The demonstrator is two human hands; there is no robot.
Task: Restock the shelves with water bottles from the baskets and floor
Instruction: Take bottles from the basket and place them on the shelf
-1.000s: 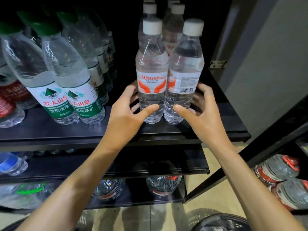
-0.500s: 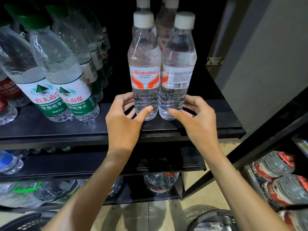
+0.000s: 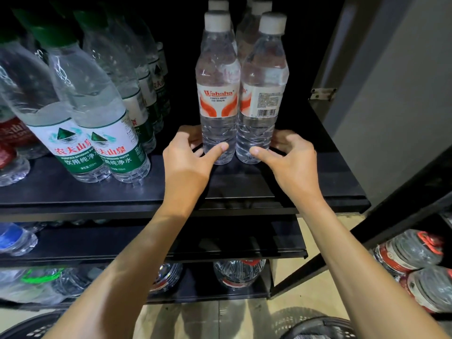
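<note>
Bottles (image 3: 217, 101) sit farther back on the shelf (image 3: 239, 182), left hand (image 3: 188, 165) and right hand (image 3: 292, 165) clasping their bases. Placing seems done; release gently next.

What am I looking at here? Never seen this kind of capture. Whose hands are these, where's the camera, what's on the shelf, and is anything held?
There is no robot here. These are a person's two bare hands, filmed by one wide-angle camera worn on the head and looking forward and down. That gives a single view, which bends at its edges.

The left hand curls round the base of the logo-side Wahaha bottle. The right hand curls round the base of the barcode-side Wahaha bottle. Both bottles stand upright, side by side, on the black shelf, with more white-capped bottles behind them.

To the left stand green-labelled bottles. The lower shelves hold more bottles, and a dark basket shows at the bottom edge.
</note>
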